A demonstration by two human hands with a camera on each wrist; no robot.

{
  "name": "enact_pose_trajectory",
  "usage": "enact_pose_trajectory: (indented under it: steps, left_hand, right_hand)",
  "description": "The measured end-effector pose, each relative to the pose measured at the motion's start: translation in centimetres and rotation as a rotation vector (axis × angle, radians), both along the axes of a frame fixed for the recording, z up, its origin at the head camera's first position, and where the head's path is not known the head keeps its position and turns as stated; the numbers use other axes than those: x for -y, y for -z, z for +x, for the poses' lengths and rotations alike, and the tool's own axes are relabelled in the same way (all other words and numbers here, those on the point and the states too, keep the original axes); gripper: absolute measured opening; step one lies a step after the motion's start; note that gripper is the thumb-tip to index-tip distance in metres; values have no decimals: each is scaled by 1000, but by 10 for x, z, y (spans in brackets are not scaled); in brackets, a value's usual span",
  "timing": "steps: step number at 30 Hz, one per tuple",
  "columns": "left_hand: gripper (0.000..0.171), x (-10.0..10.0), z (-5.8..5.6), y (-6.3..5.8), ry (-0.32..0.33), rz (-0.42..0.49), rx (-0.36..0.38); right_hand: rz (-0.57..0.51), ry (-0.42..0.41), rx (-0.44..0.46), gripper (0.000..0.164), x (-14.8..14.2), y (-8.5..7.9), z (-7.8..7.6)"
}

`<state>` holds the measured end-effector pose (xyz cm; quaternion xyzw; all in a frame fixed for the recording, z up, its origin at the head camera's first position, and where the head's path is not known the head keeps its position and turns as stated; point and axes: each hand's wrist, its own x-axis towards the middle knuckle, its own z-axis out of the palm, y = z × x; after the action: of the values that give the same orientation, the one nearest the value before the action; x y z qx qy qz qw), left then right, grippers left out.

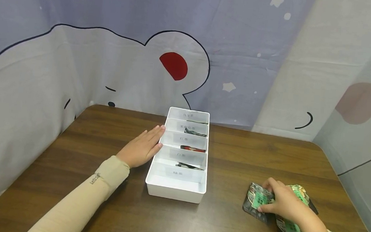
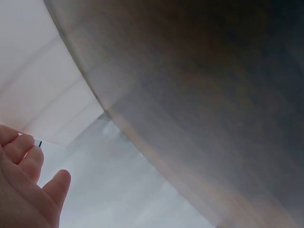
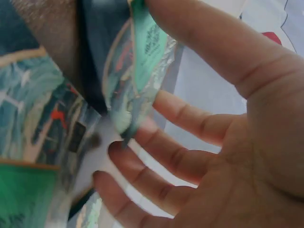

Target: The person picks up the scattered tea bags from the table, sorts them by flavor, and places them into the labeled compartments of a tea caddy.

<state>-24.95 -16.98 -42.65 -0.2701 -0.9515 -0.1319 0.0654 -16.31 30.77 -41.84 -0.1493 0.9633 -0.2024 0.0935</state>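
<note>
My left hand (image 1: 141,147) lies with straight fingers against the left wall of a long white divided box (image 1: 175,193). In the left wrist view its fingertips touch the pale box wall (image 2: 42,71). My right hand (image 1: 285,204) pinches a dark tea sachet with a green label (image 1: 257,201) between thumb and fingers, at the right of the table. The right wrist view shows this sachet (image 3: 142,61) standing tilted in the fingers. More green-labelled sachets (image 1: 289,228) lie under and beside the right hand, partly hidden by it.
The box's compartments carry printed labels; the nearest shows a bare floor, and the others hold one or more packets, such as a red one (image 1: 192,149). The brown wooden table (image 1: 114,209) ends at a patterned curtain (image 1: 236,61) behind.
</note>
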Motion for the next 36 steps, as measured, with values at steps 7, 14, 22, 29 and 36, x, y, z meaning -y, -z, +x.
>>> enact_pose_trajectory:
  steps: [7, 14, 22, 29, 36]
  left_hand:
    - [65, 0, 0, -1, 1, 0, 12]
    - [64, 0, 0, -1, 5, 2, 4]
    - [64, 0, 0, -2, 3, 6, 5]
    - [64, 0, 0, -1, 2, 5, 3]
    - [65, 0, 1, -1, -2, 4, 10]
  right_hand:
    - [-132, 35, -28, 48, 3, -1, -3]
    - [-193, 63, -92, 36, 6, 0, -7]
    - [-308, 159, -116, 31, 11, -1, -7]
    - [-464, 243, -77, 33, 21, 1, -10]
    - [-625, 299, -31, 38, 29, 2, -12]
